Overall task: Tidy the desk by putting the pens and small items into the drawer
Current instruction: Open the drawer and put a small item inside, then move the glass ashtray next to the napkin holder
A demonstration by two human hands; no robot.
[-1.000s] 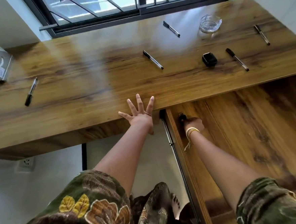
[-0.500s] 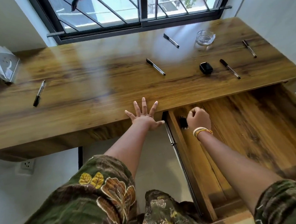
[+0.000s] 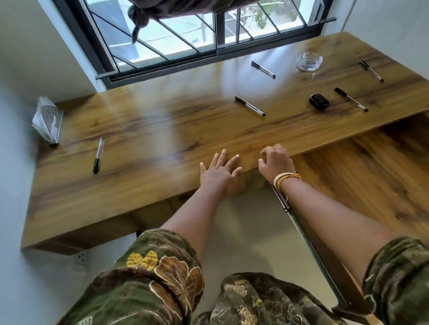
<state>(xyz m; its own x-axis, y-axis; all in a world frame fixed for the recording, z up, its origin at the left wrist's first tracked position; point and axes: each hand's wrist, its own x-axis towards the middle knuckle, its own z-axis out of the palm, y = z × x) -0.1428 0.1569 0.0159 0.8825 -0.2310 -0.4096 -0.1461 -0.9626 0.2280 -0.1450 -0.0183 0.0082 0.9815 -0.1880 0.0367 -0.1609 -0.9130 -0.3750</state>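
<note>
Several black-capped pens lie on the wooden desk [image 3: 155,131]: one at far left [image 3: 98,155], one in the middle [image 3: 250,106], one near the window [image 3: 263,69], two at right [image 3: 351,99] [image 3: 371,71]. A small black case [image 3: 319,101] sits between the right pens. The drawer [image 3: 377,176] is pulled out at right, its wooden bottom bare. My left hand [image 3: 220,172] rests flat on the desk's front edge, fingers spread. My right hand [image 3: 275,162] hovers at the edge beside it, fingers loosely curled, holding nothing.
A clear glass ashtray [image 3: 308,61] stands at the back right. A tissue pack [image 3: 46,120] leans at the desk's left end by the wall. The barred window [image 3: 199,36] runs behind the desk. The drawer's metal rail [image 3: 313,252] juts toward me.
My right hand has let go of the drawer's black knob and risen to the desk's front edge. My left hand stays on the edge. The view has tilted up.
</note>
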